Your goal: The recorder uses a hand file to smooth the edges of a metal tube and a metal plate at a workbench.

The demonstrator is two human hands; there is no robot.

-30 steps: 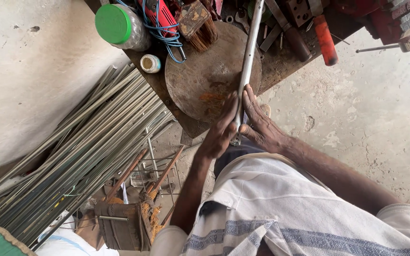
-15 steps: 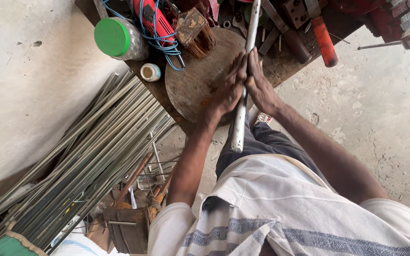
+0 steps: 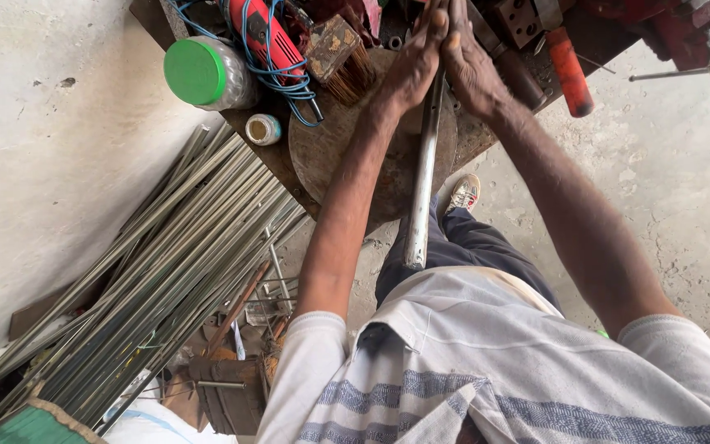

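The 2 hands, left hand (image 3: 415, 66) & right hand (image 3: 468, 62), press flat fingers vs. the metal pipe (image 3: 422, 173) between them (not curled round it), over the round plate (image 3: 322, 152).

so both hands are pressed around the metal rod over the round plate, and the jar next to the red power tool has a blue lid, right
Not quite: the head view shows the jar has a green lid, not blue. The rest holds: the left hand and right hand are pressed around the metal rod over the round plate, beside the red power tool.
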